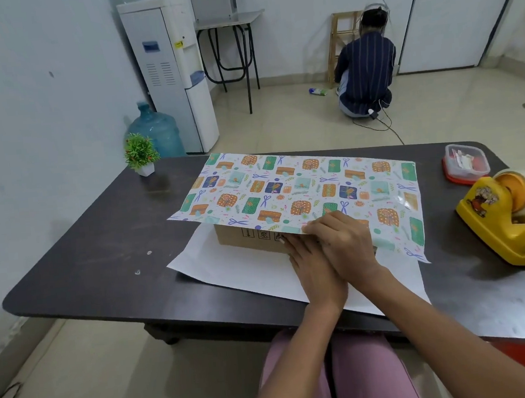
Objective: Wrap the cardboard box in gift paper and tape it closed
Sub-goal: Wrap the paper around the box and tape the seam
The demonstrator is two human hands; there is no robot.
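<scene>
Pale walls (39,91), glossy beige tiled floor (296,123), white water dispenser (174,73), small black-legged table (229,20), dark counter (100,244).

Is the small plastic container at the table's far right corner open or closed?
Closed. The plastic container has its clear lid seated on top, above a red base; small items show through it.

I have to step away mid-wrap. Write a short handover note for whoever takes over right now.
Left hand: flat against the near side of the cardboard box, partly under the right hand.
Right hand: fingers pressing the gift paper edge down at the box's near top edge.
Paper: printed half folded over the box top, white half lying on the table toward you.
Tape dispenser: on the table, to the right, untouched.
Done: first flap laid over.
Left: bring up the near flap, tape the seam, fold and tape both ends.
</scene>
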